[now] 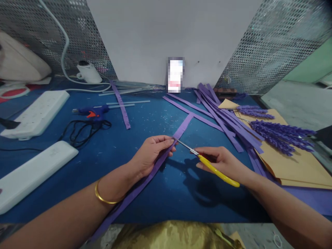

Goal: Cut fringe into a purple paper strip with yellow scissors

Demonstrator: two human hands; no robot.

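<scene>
Broad blue tabletop (145, 119), near edge running beneath both forearms; room to move left of the hands, surface flecked white. Right side crowded: folded tan paper (293, 169) under bristly purple flower sprigs (275, 133), beside a loose heap of flat purple strips (225, 119). Far left, white oblong power strip (38, 112). One long matte purple strip (155, 170) slants through the person's left hand (149, 154), pinched by thumb and fingers. Right hand (221, 160), apart, grips yellow-handled metal scissors (218, 172), tips at that strip.
</scene>
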